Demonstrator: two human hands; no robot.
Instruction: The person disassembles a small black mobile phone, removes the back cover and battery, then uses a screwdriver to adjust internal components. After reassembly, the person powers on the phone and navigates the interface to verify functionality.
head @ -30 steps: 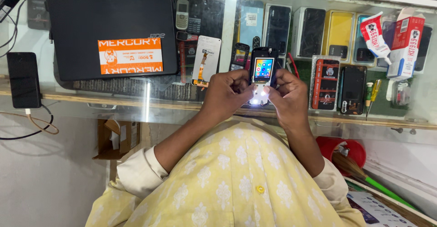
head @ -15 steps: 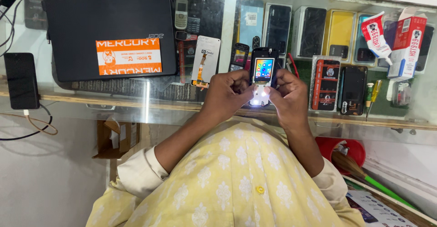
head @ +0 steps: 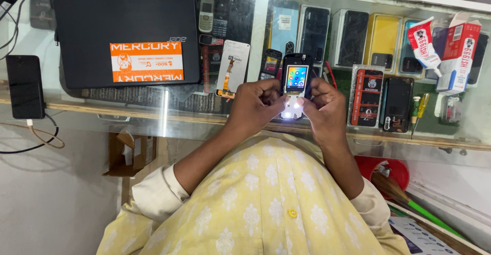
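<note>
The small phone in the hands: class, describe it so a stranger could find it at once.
Start at the glass counter, right of the closed black laptop. Both hands, left hand and right hand, hold a small keypad phone upright. Unlike its neighbours, its colourful screen and keypad glow.

A closed black laptop (head: 125,32), a dark phone (head: 24,86) and seemingly a red-white tube (head: 423,45) are borne by the glass counter (head: 215,114).
</note>
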